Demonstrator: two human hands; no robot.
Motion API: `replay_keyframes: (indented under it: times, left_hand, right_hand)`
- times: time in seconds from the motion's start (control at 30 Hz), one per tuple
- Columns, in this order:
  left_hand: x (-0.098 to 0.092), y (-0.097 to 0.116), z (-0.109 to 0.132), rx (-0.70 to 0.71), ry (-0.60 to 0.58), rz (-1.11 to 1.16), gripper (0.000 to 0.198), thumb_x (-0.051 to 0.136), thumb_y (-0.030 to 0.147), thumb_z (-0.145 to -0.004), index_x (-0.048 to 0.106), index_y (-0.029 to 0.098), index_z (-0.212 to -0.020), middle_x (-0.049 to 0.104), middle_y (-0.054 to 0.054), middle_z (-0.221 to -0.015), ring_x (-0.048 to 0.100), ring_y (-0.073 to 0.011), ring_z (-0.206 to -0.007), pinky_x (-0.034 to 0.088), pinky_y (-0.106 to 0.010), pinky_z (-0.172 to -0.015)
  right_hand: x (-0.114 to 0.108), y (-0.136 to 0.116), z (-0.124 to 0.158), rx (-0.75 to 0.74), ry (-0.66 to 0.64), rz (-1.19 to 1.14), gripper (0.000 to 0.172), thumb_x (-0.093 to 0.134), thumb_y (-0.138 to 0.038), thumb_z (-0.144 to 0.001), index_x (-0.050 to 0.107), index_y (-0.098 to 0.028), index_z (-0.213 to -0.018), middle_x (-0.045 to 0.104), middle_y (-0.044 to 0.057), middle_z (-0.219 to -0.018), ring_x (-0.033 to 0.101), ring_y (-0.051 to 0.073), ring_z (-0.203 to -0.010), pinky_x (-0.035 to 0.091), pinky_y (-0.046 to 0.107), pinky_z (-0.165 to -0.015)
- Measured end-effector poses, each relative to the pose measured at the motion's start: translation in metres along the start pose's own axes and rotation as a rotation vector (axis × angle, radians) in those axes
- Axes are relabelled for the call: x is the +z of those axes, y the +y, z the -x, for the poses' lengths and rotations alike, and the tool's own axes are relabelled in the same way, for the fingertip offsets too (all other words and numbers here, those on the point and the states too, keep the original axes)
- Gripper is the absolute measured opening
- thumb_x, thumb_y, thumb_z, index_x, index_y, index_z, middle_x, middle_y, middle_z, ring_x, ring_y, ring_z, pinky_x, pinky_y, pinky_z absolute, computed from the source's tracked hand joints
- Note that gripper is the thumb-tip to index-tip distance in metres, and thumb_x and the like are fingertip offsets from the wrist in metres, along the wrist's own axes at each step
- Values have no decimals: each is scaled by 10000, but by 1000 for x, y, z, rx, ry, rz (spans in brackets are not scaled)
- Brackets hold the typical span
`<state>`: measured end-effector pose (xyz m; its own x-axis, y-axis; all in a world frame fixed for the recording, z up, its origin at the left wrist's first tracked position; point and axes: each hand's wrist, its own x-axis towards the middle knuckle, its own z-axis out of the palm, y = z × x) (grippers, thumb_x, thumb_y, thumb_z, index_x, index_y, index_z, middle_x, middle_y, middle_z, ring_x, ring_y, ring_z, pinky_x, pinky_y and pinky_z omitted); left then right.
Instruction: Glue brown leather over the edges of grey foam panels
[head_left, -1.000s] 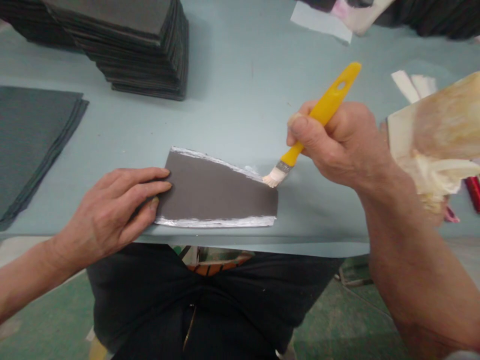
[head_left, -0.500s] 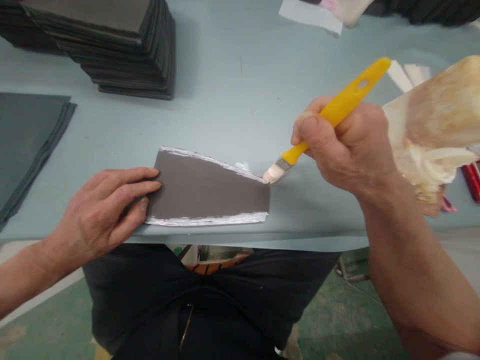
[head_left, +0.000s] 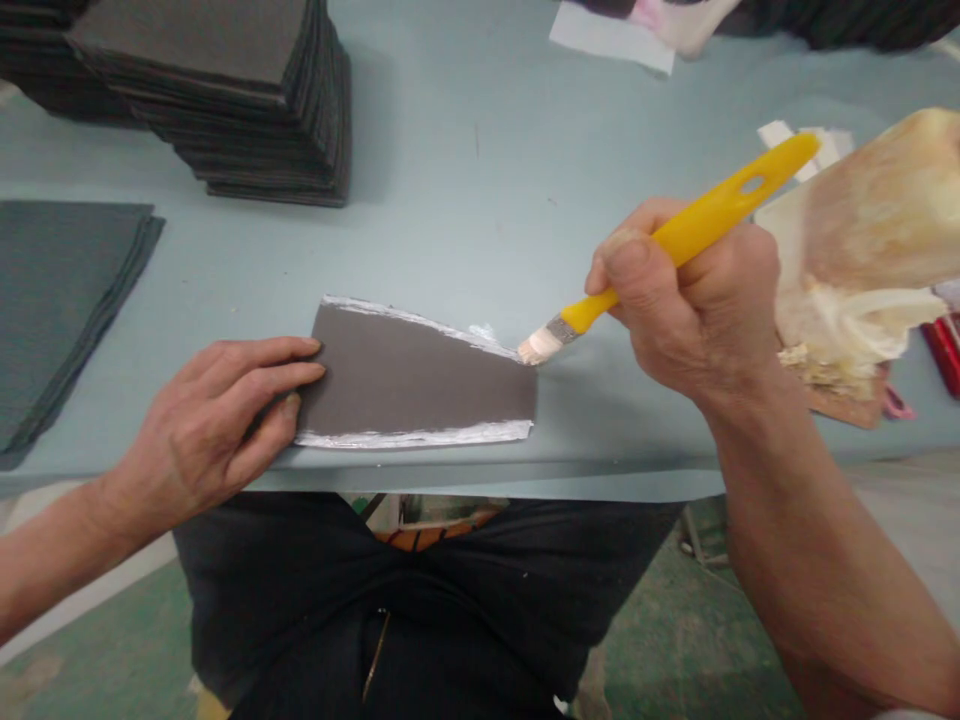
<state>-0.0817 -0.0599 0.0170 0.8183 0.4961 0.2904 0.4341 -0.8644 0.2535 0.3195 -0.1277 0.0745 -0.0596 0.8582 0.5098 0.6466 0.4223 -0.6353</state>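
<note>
A dark grey, tapered flat piece (head_left: 420, 375) lies near the table's front edge, with white paste along its upper and lower long edges. My left hand (head_left: 225, 415) rests on the piece's left end, fingers stretched out and fingertips touching it. Wrapped round the yellow handle of a paintbrush (head_left: 712, 225) is my right hand (head_left: 682, 300). The brush's pale, paste-covered bristles touch the upper edge near the piece's right corner. A small white smear (head_left: 484, 332) sits on the table just above that edge.
A tall stack of dark sheets (head_left: 217, 100) stands at the back left, and green-grey sheets (head_left: 67, 310) lie at the left. On the right are a stained, pale container (head_left: 885, 200), a red object (head_left: 941, 355) and white scraps. The blue-grey table's front edge (head_left: 480, 480) runs before my lap.
The brush tip has shifted slightly left along the upper edge, and its handle leans further to the right. My left hand stays on the piece.
</note>
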Motion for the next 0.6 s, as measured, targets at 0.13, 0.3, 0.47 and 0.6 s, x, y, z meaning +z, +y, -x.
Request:
replay_keyframes:
  times: [0.13,0.3,0.47,0.6]
  left_hand:
    - [2,0,-2,20,24,-21,362,564,196,-1054,609,267,-1406,690,-113,-1466,701,-297,-1240,563,-494,-1082]
    - [3,3,-4,45,23,-43,339,541,166,-1061,617,222,-1387,697,-131,-1458,705,-287,-1232,562,-479,-1078]
    - [5,7,-4,42,43,-71,295,502,174,-1080,639,184,-1341,723,-140,-1421,723,-277,-1194,573,-446,-1037]
    - [7,9,-4,61,55,-84,283,481,181,-1094,650,152,-1319,727,-156,-1416,717,-281,-1198,576,-451,-1043]
  right_hand:
    - [-1,2,0,-11,-51,81,353,569,-288,-1057,655,-227,-720,536,-54,-602,575,87,-581,446,244,-604]
    - [-13,-2,6,81,56,119,369,613,-359,-1056,707,-228,-724,552,-38,-588,494,72,-497,371,247,-505]
    - [-5,-14,26,219,378,-59,498,657,-582,-1027,656,-242,-663,457,-36,-503,416,94,-412,278,281,-404]
    - [5,-16,45,432,543,-201,511,763,-704,-890,671,-240,-700,480,-41,-495,419,107,-397,340,281,-397]
